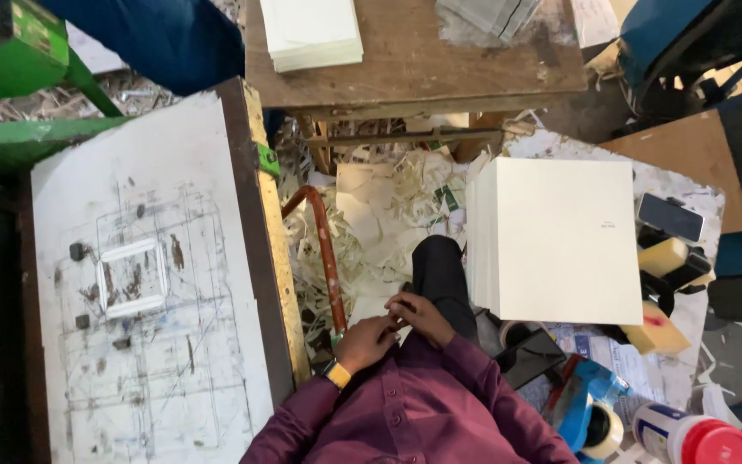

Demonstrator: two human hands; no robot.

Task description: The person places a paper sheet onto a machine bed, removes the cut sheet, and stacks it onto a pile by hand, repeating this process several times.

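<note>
Cream card sheets [560,241] stand in a tall stack on the right bench [689,185], at three o'clock from the hands. At nine o'clock lies the large white board [156,283] with pencil lines. Paper scraps [388,206] cover the floor at twelve o'clock. Both hands meet over the lap: the left hand [367,339] and the right hand [418,311] have curled fingers, pinching something small and dark that I cannot identify. It seems a pause between sheets; the next move likely needs a reach to the stack.

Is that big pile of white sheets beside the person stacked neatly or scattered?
Neatly stacked: the white sheets lie flat with edges aligned in one square block.
</note>
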